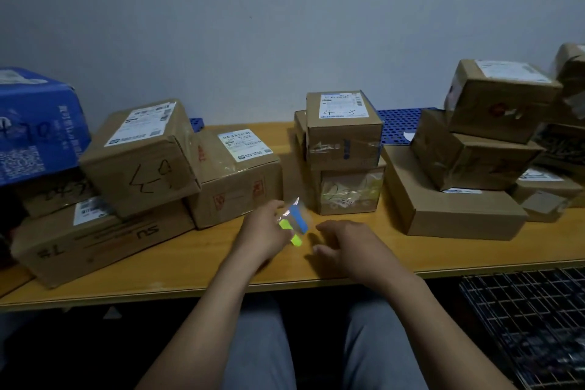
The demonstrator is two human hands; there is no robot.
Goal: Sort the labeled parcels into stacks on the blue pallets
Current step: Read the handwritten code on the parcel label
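The parcel marked "4-3" (343, 130) sits on top of a taped brown box (348, 190) in the middle of the wooden table (190, 272). Its white label faces up. Just behind it a blue pallet (395, 123) lies flat against the wall.

To the right we see a stack of three parcels: a flat box (449, 209) at the bottom, a tilted box (471, 158) on it, and a labeled box (500, 98) on top.

To the left, a labeled parcel (142, 155) leans on a long box (95, 244), touching another labeled parcel (240, 174) beside it. A blue carton (34, 123) stands at the far left.

In front of the middle stack our left hand (262, 231) curls around blue and yellow-green items (292, 222), too blurred for us to name. Our right hand (345, 247) hovers near it over the table, fingers loosely bent and holding nothing; we cannot tell whether it touches the wood.

A wire grid (522, 320) lies below the table edge at the right.
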